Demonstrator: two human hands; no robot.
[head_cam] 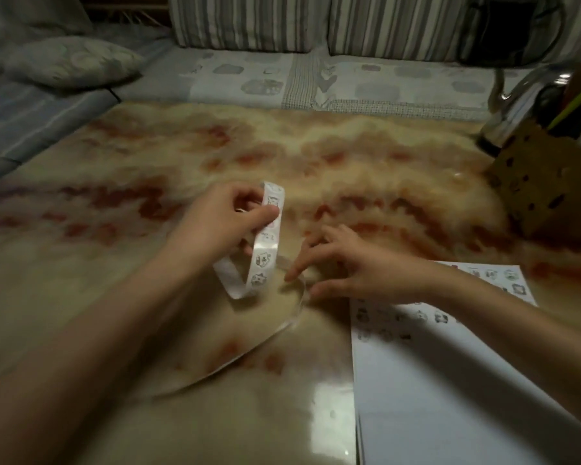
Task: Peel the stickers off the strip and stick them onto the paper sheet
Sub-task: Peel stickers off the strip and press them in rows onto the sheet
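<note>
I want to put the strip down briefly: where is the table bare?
Bare table lies left of the left hand, which holds the strip, and beyond both hands toward the sofa. Crowded at right: paper sheet, spotted box, right hand.

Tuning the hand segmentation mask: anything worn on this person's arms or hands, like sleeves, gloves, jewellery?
Nothing visible. The left hand and right hand are ungloved, with no rings, watch or bands showing. The left forearm and right forearm are bare to the frame edge, no sleeve in view. Blur could hide a thin ring.
</note>
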